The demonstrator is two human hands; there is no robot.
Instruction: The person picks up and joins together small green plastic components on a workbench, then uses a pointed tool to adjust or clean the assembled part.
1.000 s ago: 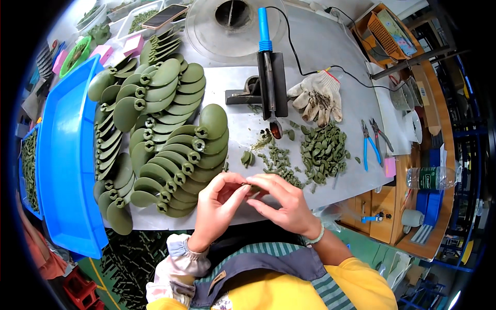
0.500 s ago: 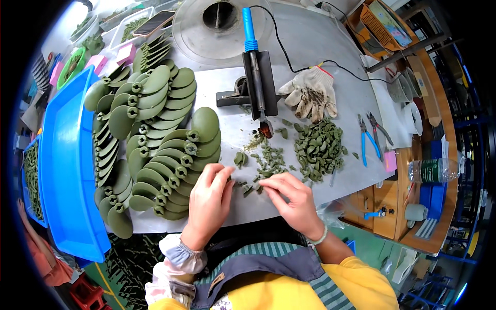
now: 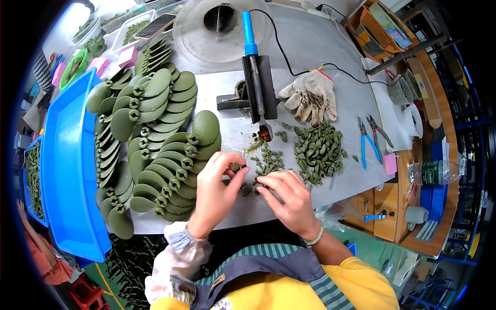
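While left hand (image 3: 219, 183) pinches small green piece (image 3: 236, 167), right hand (image 3: 289, 199) curls, apparently gripping another, grip unclear.

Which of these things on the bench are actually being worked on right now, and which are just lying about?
In use: left hand and right hand pinching small green pieces; nearby pile of green pieces.

Lying about: work glove, blue pliers, water bottle, blue tray.
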